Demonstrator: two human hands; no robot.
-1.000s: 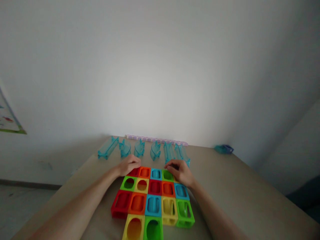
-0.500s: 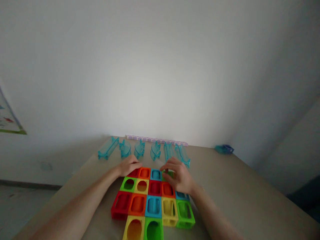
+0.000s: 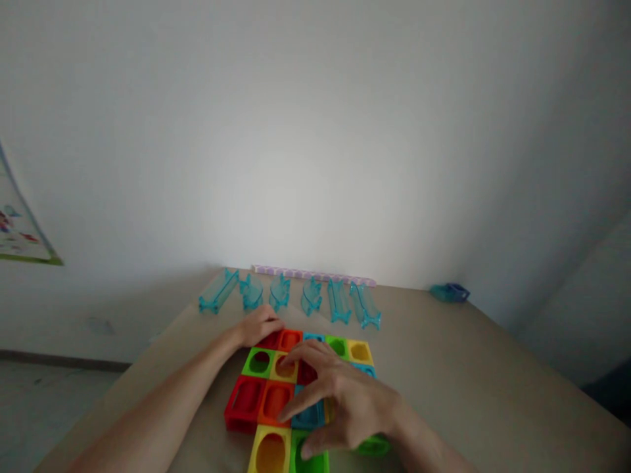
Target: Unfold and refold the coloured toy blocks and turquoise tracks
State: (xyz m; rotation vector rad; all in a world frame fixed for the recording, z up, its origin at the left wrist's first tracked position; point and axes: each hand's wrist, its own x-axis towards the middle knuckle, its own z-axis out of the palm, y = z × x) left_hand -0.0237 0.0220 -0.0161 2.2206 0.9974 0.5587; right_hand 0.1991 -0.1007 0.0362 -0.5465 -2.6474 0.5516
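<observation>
A grid of hollow coloured blocks (image 3: pixel 261 360), red, orange, green, yellow and blue, lies flat on the beige table (image 3: pixel 444 368). My left hand (image 3: pixel 257 325) rests with curled fingers on the far left corner of the grid, on a red block. My right hand (image 3: pixel 340 401) hovers over the middle of the grid with fingers spread and nothing in them, hiding several blocks. A yellow block (image 3: pixel 360 351) shows at the grid's far right corner.
Several clear turquoise track pieces (image 3: pixel 340 301) lie in a row beyond the blocks. A pale purple strip (image 3: pixel 315 274) runs along the wall behind them. A small blue object (image 3: pixel 449 292) sits at the far right. A poster (image 3: pixel 20 230) hangs at left.
My right hand has drawn back from the grid's far right corner toward me and opened over the middle, uncovering a yellow block. My left hand has stayed put.
</observation>
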